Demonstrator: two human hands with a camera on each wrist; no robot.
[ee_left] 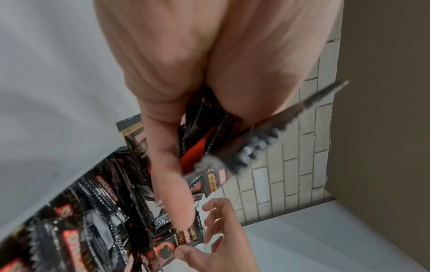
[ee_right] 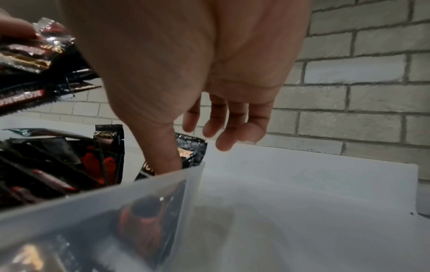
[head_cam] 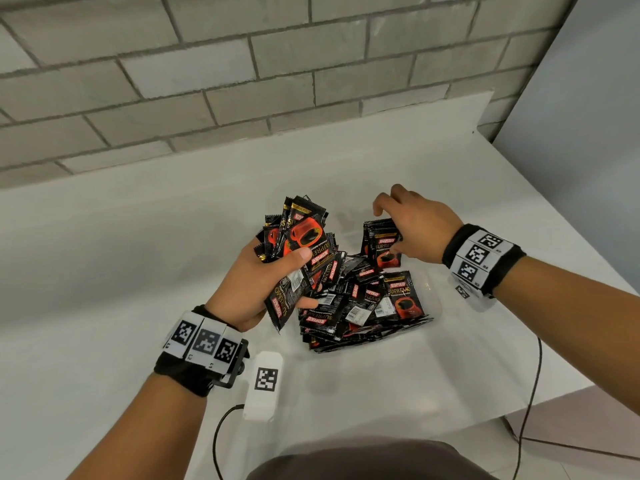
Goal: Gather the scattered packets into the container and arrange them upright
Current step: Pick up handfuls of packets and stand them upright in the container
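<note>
My left hand grips a fanned bunch of black-and-red coffee packets, lifted just left of the clear plastic container. Inside the container a loose pile of packets lies mostly flat and overlapping. At the container's far end stand a few upright packets. My right hand is over them: its thumb rests against the front packet's face while the other fingers hang loose and apart above the edge. In the left wrist view my thumb lies across the held bunch.
The white table runs back to a grey brick wall. A white tagged box with a black cable hangs under my left wrist. Another cable trails off the table's right front edge.
</note>
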